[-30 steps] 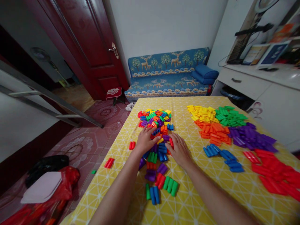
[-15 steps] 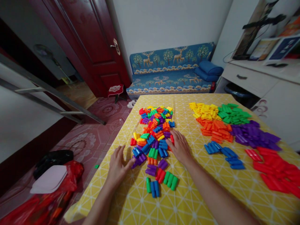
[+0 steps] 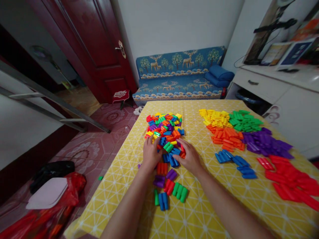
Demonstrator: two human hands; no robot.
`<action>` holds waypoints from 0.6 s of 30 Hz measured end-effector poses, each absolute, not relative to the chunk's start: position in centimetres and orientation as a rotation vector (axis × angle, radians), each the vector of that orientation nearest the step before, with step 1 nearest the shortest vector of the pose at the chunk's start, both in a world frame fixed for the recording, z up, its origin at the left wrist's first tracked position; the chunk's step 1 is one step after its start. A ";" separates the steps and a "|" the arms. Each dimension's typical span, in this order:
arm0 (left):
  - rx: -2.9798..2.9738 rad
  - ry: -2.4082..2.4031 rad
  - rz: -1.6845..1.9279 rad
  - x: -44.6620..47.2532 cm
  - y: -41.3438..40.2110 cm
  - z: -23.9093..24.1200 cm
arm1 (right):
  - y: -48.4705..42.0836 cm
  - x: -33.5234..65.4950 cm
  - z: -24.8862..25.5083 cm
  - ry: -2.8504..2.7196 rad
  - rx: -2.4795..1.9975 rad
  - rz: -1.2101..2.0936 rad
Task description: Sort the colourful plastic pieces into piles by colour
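Note:
A pile of mixed-colour plastic building blocks (image 3: pixel 165 124), shaped like joined tubes, lies on the yellow tablecloth (image 3: pixel 119 186). My left hand (image 3: pixel 151 154) reaches over the pile's near left side, fingers stretched out and thumb apart, touching blocks. On the pile's right side my right hand (image 3: pixel 188 157) has thumb and fingers apart around its edge, beside a red block (image 3: pixel 182 148) and blue blocks (image 3: pixel 171 160). Between the hands is a green block (image 3: pixel 168 146). Closer to me lie loose pieces, among them a green block (image 3: pixel 179 192) and a blue block (image 3: pixel 163 201).
To the right are sorted groups: yellow (image 3: pixel 215 118), green (image 3: pixel 245 121), orange (image 3: pixel 226 137), purple (image 3: pixel 266 142), blue (image 3: pixel 235 162) and red blocks (image 3: pixel 294 179). A blue patterned sofa (image 3: pixel 174 88) stands beyond the table. Red bags (image 3: pixel 74 189) lie on the floor at left.
My left hand has moved forward and right from the pile's left edge onto the blocks, which are pushed closer together. The right hand stays at the right side, shifted slightly.

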State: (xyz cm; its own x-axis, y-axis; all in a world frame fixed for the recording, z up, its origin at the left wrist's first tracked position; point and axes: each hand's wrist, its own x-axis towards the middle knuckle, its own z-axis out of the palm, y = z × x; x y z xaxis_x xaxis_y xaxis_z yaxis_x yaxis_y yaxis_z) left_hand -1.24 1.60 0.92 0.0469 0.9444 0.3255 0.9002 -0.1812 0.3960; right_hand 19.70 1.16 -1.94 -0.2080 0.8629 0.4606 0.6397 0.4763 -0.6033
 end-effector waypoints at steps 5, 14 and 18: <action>2.265 1.932 1.058 0.3 0.5 1.3 | 0.9 19.3 -1.7 -2.002 -1.222 0.425; 2.464 1.557 0.734 2.9 -0.7 1.8 | 1.3 19.1 -3.0 -1.808 -1.367 0.300; 2.388 1.778 0.815 2.3 -0.3 1.0 | 1.0 19.2 -2.2 -1.923 -1.346 0.162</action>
